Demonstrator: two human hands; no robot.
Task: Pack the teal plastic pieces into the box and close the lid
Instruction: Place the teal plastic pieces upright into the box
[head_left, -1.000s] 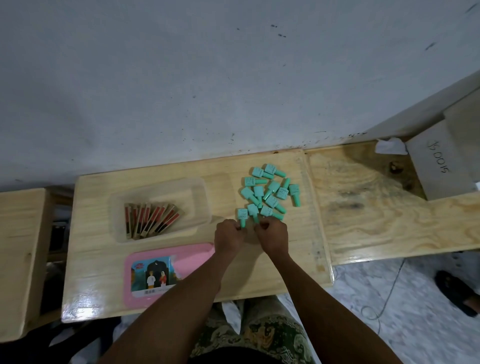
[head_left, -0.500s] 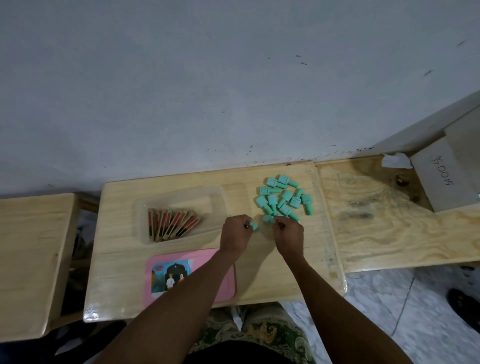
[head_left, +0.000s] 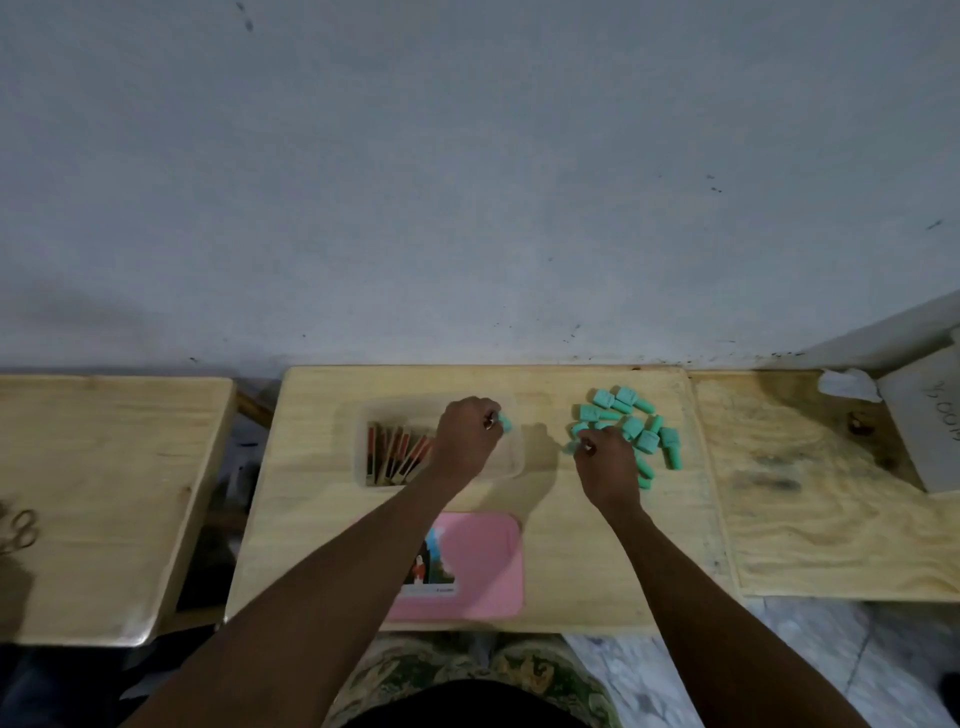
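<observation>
The left hand (head_left: 465, 436) is over the clear box (head_left: 515, 465). Its fingers are curled and pinch one teal piece (head_left: 505, 423). The box is open. Some red and brown sticks (head_left: 395, 457) lie in its left part. The right hand (head_left: 605, 462) is at the pile (head_left: 636, 423) of teal pieces to the right of the box. Its fingers are curled and pinch a second piece (head_left: 571, 447) at the left edge of the pile. The pink lid (head_left: 483, 566) lies flat on the tabletop (head_left: 311, 509), closer to the person than the box.
</observation>
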